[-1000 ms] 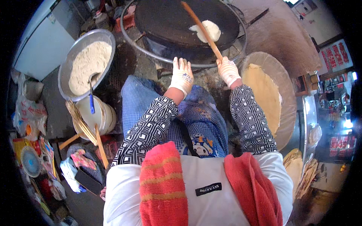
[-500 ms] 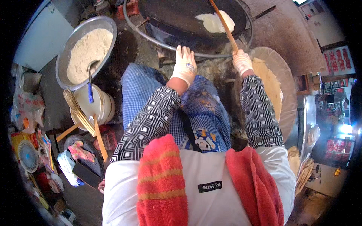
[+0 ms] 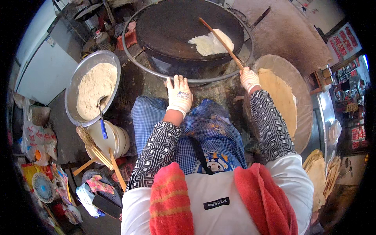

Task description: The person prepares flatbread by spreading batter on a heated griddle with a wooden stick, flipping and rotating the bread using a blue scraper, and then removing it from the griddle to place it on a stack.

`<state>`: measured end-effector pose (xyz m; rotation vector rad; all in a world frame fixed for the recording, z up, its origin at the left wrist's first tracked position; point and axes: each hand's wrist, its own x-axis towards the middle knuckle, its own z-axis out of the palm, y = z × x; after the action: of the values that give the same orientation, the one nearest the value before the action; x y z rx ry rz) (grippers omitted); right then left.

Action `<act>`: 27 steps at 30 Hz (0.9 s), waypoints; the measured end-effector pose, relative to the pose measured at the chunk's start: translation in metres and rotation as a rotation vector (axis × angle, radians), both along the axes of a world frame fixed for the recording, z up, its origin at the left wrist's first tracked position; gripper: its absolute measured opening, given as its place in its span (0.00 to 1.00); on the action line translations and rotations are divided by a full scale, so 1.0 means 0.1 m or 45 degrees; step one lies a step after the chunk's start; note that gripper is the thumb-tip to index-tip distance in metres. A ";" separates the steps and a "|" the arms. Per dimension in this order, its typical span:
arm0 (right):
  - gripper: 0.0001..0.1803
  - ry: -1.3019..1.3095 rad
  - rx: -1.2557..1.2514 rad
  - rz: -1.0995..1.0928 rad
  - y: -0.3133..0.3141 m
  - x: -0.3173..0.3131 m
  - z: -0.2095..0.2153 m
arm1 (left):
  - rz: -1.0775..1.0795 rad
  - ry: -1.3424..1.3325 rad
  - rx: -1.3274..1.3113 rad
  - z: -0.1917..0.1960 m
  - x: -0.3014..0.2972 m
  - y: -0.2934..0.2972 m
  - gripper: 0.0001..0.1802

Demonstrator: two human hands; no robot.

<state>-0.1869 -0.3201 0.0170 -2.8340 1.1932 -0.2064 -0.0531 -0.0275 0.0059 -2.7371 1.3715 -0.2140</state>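
gripping slim brown wooden stick at near end, right hand closed; likely light, stiff. white batter probably soft, sticky. left hand flat, fingers extended.

Round dark griddle carried one pale, ragged-edged patch of batter, right of centre, near the front edge (whitest toward its upper right). Wooden stick slanted across the batter. Lower right: film-lined round tray held broad, flat tan flatbread.
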 end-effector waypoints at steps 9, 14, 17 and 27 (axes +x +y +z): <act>0.18 0.030 0.058 -0.020 0.07 0.06 0.15 | 0.082 0.008 0.055 0.10 0.25 0.19 0.36; 0.19 0.028 -0.057 0.310 0.11 0.05 0.17 | 0.140 -0.007 0.033 0.13 0.40 0.28 0.35; 0.20 0.052 0.097 0.003 0.07 0.05 0.15 | 0.187 -0.080 0.009 0.13 0.51 0.32 0.33; 0.19 0.086 -0.039 0.041 -0.03 0.06 0.12 | 0.360 0.014 0.061 0.18 0.86 0.45 0.36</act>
<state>-0.1805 -0.3229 0.0286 -2.9064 1.1649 -0.1290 0.0327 0.0176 0.0244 -2.8512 0.9604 -0.1454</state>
